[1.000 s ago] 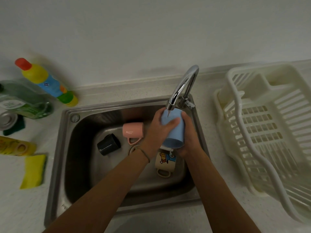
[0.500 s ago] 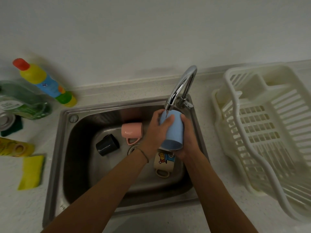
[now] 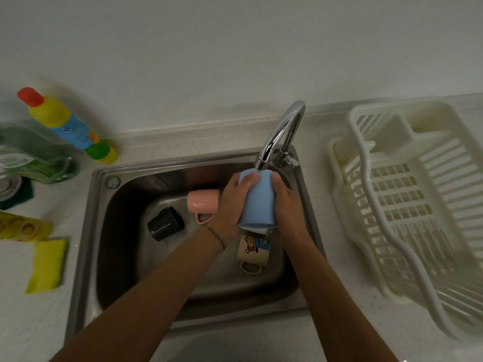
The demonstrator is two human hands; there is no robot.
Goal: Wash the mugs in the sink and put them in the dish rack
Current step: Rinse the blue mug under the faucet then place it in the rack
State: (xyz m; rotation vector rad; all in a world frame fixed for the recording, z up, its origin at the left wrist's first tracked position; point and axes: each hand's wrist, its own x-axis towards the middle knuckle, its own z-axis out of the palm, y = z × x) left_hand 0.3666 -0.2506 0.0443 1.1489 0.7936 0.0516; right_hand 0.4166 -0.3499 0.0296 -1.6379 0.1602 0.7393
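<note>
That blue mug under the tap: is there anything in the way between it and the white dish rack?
Nothing visible blocks it. The blue mug, held by the left hand and right hand, only has the sink rim and a strip of bare counter to cross. The dish rack holds nothing visible.

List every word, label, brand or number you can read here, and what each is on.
Nothing reads clearly.
Cartoon mug: printed picture with marks like letters, too blurred to read.
Green bottle: pale label, text too blurred.
Yellow bottle with the red cap: small blue logo, unreadable.
Yellow packet: pattern only, no legible text.
</note>
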